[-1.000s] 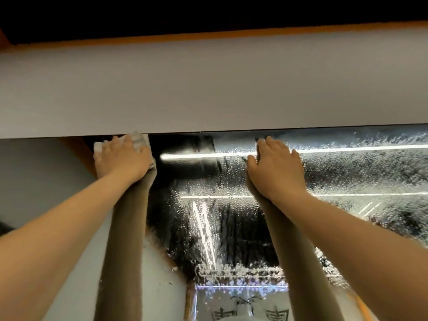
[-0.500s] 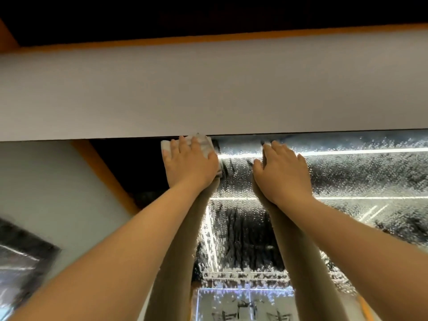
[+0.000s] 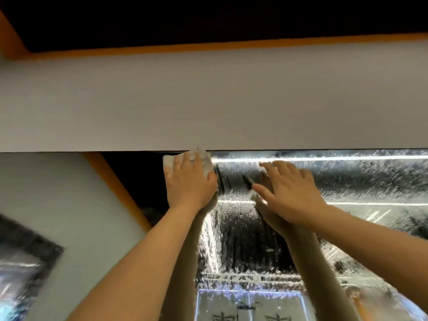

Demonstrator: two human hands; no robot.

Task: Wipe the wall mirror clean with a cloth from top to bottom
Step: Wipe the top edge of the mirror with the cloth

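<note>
Two hands: both raised against the wall mirror [image 3: 347, 181], just under its top edge
Left hand [image 3: 190, 181]: lies flat on the cloth [image 3: 201, 158], fingers straight and pointing up, pressing it to the glass; the palm covers most of it
Cloth: white, folded, at the mirror's top edge where the glass meets the grey wall band [image 3: 208, 100]; its corners show above and to the left of the fingers
Right hand [image 3: 289, 191]: just to the right of the left hand, apart from the cloth; released, fingers spread and laid flat on the wet glass, holding nothing; its edges are blurred
Mirror, right of the cloth: covered with water drops and streaks, with bright light strips reflected across it
Mirror, left of the cloth: dark and free of drops, showing a reflected orange trim [image 3: 120, 188]
Reflections: both forearms are doubled in the glass below the hands
Lower left corner: a dark, blurred framed shape [image 3: 25, 262] on the pale wall
</note>
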